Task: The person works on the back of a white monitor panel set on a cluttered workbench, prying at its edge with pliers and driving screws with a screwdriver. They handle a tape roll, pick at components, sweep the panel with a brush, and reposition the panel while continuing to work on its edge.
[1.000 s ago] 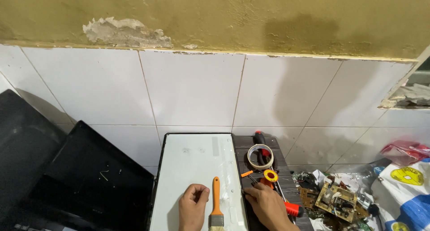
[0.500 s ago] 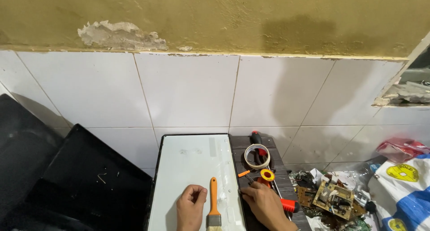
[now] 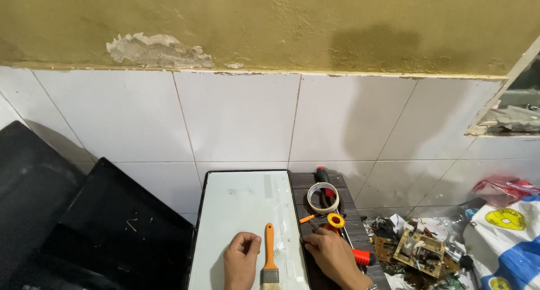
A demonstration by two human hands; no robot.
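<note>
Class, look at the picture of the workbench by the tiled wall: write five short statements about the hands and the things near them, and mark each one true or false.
1. A paintbrush with an orange handle lies on the white panel between the two hands. True.
2. The left hand grips the paintbrush. False: it rests loosely curled on the panel beside the brush, not holding it.
3. The right hand rests at the panel's right edge, near a small yellow spool. True.
4. A roll of tape lies on the white panel. False: it lies on the dark wooden surface to the right of the panel.
5. The wall behind is tiled in green. False: the tiles are white, with yellowish plaster above.
</note>
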